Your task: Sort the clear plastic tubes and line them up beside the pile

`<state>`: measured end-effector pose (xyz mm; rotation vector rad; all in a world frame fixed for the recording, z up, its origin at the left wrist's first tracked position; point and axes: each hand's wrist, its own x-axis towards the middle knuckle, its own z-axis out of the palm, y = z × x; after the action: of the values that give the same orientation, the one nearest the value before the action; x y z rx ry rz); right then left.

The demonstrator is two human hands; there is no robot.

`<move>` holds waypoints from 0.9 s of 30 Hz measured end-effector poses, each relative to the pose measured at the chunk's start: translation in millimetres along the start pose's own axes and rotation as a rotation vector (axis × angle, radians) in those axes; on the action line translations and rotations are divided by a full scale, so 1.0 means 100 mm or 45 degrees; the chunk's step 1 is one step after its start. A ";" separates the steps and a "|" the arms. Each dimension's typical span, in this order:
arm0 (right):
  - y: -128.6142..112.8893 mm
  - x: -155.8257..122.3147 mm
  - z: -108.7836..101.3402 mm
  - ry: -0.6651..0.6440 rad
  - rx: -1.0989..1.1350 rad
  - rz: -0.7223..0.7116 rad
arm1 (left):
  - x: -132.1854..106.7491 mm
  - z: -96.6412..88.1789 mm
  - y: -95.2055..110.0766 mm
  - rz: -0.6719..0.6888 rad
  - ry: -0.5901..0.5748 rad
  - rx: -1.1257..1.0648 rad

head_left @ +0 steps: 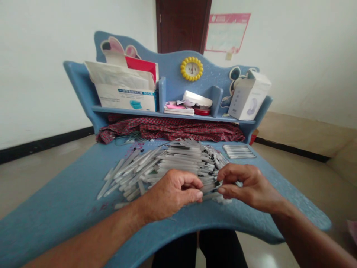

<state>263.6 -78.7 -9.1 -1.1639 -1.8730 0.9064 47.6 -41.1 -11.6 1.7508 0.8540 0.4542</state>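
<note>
My left hand (174, 195) is closed in a pinch on the left end of a translucent white pen (209, 188). My right hand (248, 186) pinches the same pen at its dark right end, thumb and forefinger close together. Whether a separate small part sits in the right fingertips is too small to tell. Just beyond both hands spreads a large pile of similar pens (178, 163), many with black ends towards the right. Set apart at the right, several pens (239, 152) lie side by side in a neat row.
The blue desk (69, 201) has a raised shelf (125, 110) at its back, carrying a face mask box (111, 97), a white box (248, 96) and a red tin (202, 111). A checked cloth (173, 128) lies under the shelf. A yellow clock (192, 69) hangs above.
</note>
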 end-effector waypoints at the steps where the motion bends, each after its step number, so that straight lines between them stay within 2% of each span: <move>1: -0.02 0.01 -0.03 -0.031 -0.058 0.000 | 0.00 0.00 0.00 0.002 -0.005 0.011; 10: -0.02 0.08 -0.08 -0.160 -0.247 -0.094 | -0.01 -0.01 -0.01 0.032 -0.007 0.095; 16: -0.05 0.11 -0.03 -0.239 -0.280 -0.029 | -0.01 -0.01 0.00 0.113 0.057 0.306; 22: 0.00 0.10 -0.05 -0.194 -0.217 0.021 | 0.00 -0.01 -0.01 0.092 0.088 0.312; 27: 0.02 0.09 -0.02 -0.189 -0.300 -0.040 | 0.00 0.00 0.02 0.094 0.093 0.333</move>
<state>263.6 -68.9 -7.7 -1.2296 -2.1589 0.7881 47.8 -41.6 -9.7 2.0211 0.9362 0.4746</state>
